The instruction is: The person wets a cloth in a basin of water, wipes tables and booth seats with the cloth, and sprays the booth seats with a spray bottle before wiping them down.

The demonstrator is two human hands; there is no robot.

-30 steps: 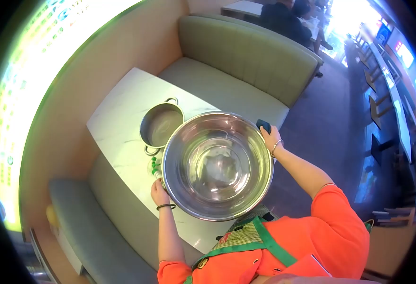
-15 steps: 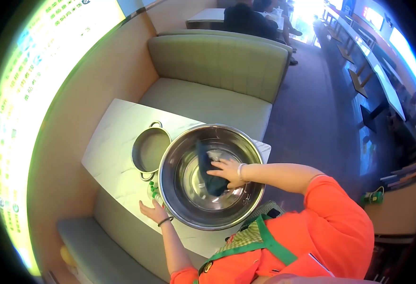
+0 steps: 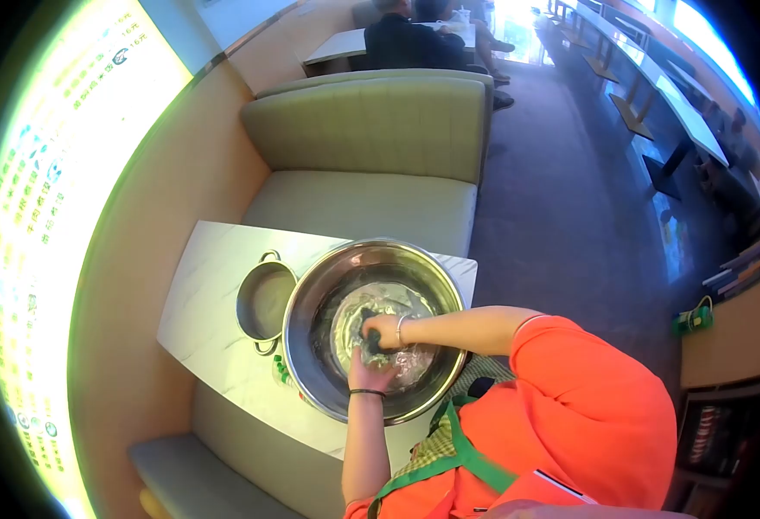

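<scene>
A large shiny metal basin stands on the white marbled table, and both my hands are inside it. My right hand is closed on a dark cloth near the middle of the basin. Just in front of it, on the near side, my left hand has its fingers spread and seems to hold nothing. Left of the basin sits a smaller two-handled metal pot. Beside the pot's lower handle is a small bottle with green parts, partly hidden by the basin rim.
A padded bench stands behind the table, a grey seat at the lower left. People sit at a farther table. A row of tables runs along the right. A green item lies on the right-hand ledge.
My right hand has gone from the basin's rim into its middle with the cloth, which is now bunched up. My left hand has left the outer rim and moved inside the basin. The view has shifted.
</scene>
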